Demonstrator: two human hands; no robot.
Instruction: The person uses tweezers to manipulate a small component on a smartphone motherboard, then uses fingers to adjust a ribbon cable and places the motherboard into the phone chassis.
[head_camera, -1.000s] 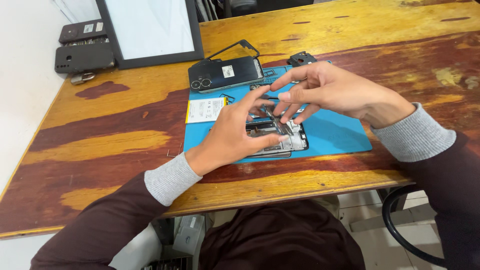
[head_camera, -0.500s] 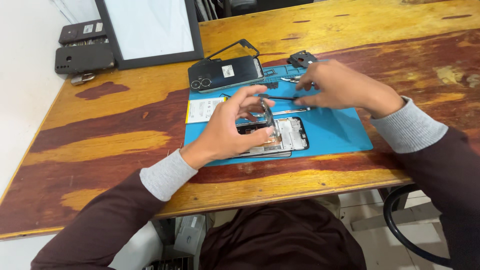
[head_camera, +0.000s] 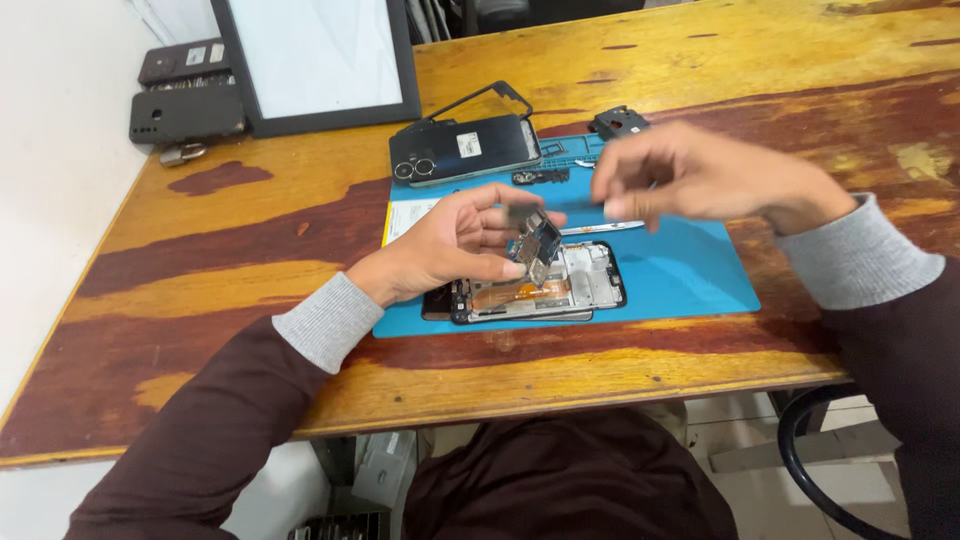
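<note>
Worn wooden table (head_camera: 200, 260) with yellow and dark red patches spreading out around the grip, white wall (head_camera: 60, 120) beyond it to the left, pale floor (head_camera: 760, 490) below, black chair ring (head_camera: 800, 470) lower right

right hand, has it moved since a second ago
Yes. The right hand has lifted away from the opened phone, where it was working beside the left hand, and now hovers farther right above the blue mat.
</note>
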